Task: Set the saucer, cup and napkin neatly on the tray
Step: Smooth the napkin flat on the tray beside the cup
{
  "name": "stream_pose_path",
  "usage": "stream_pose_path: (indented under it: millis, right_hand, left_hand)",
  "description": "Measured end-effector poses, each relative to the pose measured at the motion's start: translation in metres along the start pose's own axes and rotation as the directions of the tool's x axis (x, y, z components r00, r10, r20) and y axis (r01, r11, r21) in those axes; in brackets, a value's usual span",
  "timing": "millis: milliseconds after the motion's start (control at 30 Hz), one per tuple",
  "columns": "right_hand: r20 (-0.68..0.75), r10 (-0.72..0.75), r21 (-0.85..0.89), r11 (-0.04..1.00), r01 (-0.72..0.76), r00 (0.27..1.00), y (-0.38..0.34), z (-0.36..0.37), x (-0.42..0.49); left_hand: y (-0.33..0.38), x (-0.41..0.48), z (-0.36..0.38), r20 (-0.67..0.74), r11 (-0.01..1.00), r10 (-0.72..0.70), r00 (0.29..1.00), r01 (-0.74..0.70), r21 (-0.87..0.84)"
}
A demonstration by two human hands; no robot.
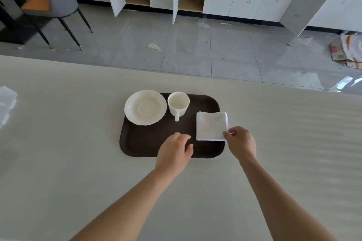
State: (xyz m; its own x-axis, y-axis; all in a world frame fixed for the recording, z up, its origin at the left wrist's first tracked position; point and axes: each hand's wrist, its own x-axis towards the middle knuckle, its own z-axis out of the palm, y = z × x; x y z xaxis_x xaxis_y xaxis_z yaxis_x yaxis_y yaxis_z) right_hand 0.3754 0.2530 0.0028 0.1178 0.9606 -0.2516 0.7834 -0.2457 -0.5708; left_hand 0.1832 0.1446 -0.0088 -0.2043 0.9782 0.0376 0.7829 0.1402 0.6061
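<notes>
The right hand (pixel 242 143) is pinching the near corner of a soft, light, folded white cloth napkin (pixel 211 125) on a dark brown plastic tray (pixel 141 143); the left hand (pixel 175 150) is hovering empty, fingers loosely curled.

Pale cream matte worktop (pixel 78 143), long far edge running across the view. Dark brown rounded-rectangle plastic tray (pixel 148 143) lies flat on it near the middle. Crumpled white paper or cloth pile (pixel 5 103) sits on the worktop at the left edge, well apart from the tray.
</notes>
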Motion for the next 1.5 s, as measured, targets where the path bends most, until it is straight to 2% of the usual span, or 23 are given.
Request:
stream_pose_path:
  millis: [333, 600, 833, 1000, 1100, 1267, 1367, 1500]
  right_hand:
    - [-0.031, -0.144, -0.048, 0.989, 0.143, 0.989, 0.001, 0.005, 0.009]
    - [-0.004, -0.171, -0.051, 0.984, 0.171, 0.985, -0.002, 0.009, 0.005]
    - [0.02, -0.247, -0.152, 0.957, 0.247, 0.969, -0.016, 0.023, 0.006]
    - [-0.024, -0.236, -0.071, 0.97, 0.234, 0.971, -0.015, 0.021, 0.011]
    - [-0.017, -0.337, -0.095, 0.938, 0.334, 0.941, -0.006, 0.017, 0.009]
    - [0.113, -0.492, -0.312, 0.808, 0.5, 0.864, -0.002, 0.017, 0.01]
    - [0.138, -0.532, -0.37, 0.755, 0.542, 0.835, -0.003, 0.019, 0.014]
    - [0.146, -0.542, -0.395, 0.734, 0.552, 0.827, -0.001, 0.021, 0.02]
  left_hand:
    - [0.02, 0.039, 0.037, 0.141, 0.968, 0.099, 0.985, -0.129, 0.216]
    - [0.011, 0.041, 0.035, 0.083, 0.963, 0.111, 0.99, -0.128, 0.236]
    - [-0.002, 0.039, 0.029, 0.028, 0.97, 0.066, 0.997, -0.071, 0.232]
    - [0.001, 0.042, 0.029, -0.011, 0.984, 0.033, 0.999, -0.03, 0.178]
    - [0.001, 0.04, 0.028, -0.012, 0.986, 0.036, 0.999, -0.033, 0.161]
    - [-0.001, 0.045, 0.029, 0.0, 0.984, 0.033, 0.999, -0.033, 0.173]
    - [0.0, 0.046, 0.031, -0.011, 0.985, 0.032, 0.999, -0.029, 0.172]
    - [0.001, 0.046, 0.032, -0.025, 0.979, 0.042, 0.999, -0.036, 0.2]
